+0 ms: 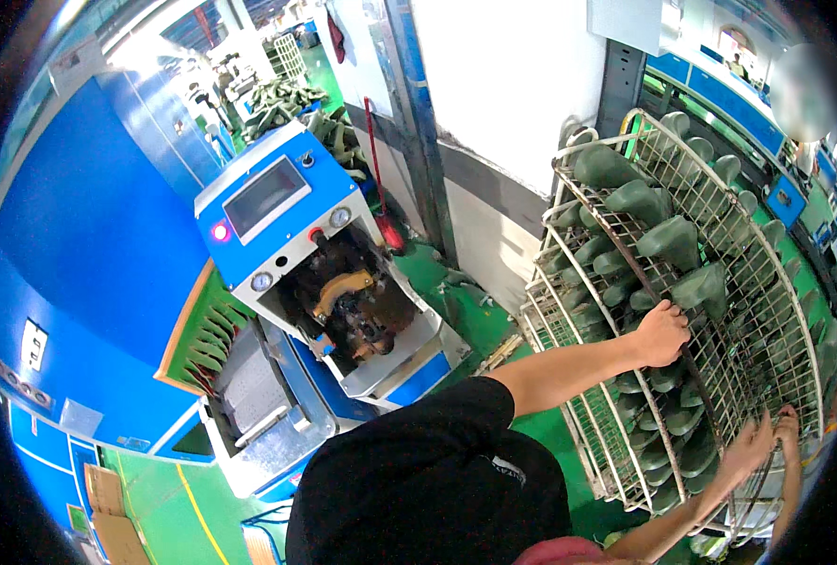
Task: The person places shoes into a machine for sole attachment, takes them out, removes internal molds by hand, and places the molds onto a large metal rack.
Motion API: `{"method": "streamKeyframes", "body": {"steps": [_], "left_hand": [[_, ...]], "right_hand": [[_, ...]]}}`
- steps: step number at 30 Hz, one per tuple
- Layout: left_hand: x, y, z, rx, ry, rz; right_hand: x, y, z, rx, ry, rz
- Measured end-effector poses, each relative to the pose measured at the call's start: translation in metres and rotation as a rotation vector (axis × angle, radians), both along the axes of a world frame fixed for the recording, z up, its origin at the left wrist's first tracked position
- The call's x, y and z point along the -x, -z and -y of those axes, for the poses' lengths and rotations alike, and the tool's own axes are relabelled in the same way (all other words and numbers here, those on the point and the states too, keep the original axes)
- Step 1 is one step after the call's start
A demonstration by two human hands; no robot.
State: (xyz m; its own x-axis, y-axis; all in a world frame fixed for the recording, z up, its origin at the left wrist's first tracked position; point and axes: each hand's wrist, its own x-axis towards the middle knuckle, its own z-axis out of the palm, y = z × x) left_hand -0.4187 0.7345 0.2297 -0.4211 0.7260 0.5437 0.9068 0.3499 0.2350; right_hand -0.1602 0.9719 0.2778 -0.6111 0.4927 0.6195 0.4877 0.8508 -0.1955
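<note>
My left hand (663, 334) is closed around the dark top bar of a pale wire cart (646, 273), with my arm stretched to the right. Dark green shoe lasts (671, 243) fill the cart, some standing along its upper tier and many packed below. Lower right, my right hand (750, 450) is at the cart's near end, its fingers curled at the wires; what they grip is too small to make out. Close beside it is another hand (788, 431), which seems to belong to a co-worker at the right edge.
A blue and white machine (287, 217) with a screen, gauges and an open dark bay stands left of the cart. Blue cabinets (70, 217) line the left side. Behind the cart rises a white wall (494, 94) with a post. More green lasts (282, 99) are heaped at the back.
</note>
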Motion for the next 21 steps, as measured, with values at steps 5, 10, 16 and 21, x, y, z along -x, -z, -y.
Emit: {"method": "streamKeyframes", "body": {"steps": [5,10,16,21], "left_hand": [[-0.005,0.002,0.001,-0.011,-0.025,0.012],[-0.014,0.003,0.013,-0.135,-0.008,-0.07],[-0.017,0.007,0.018,-0.169,-0.019,-0.123],[-0.02,0.004,0.02,-0.266,0.017,-0.106]], "right_hand": [[0.045,0.019,0.044,0.268,0.174,0.395],[0.041,0.016,0.039,0.332,0.155,0.461],[0.042,0.015,0.021,0.414,0.019,0.508],[0.045,0.025,-0.029,0.683,-0.13,0.538]]}}
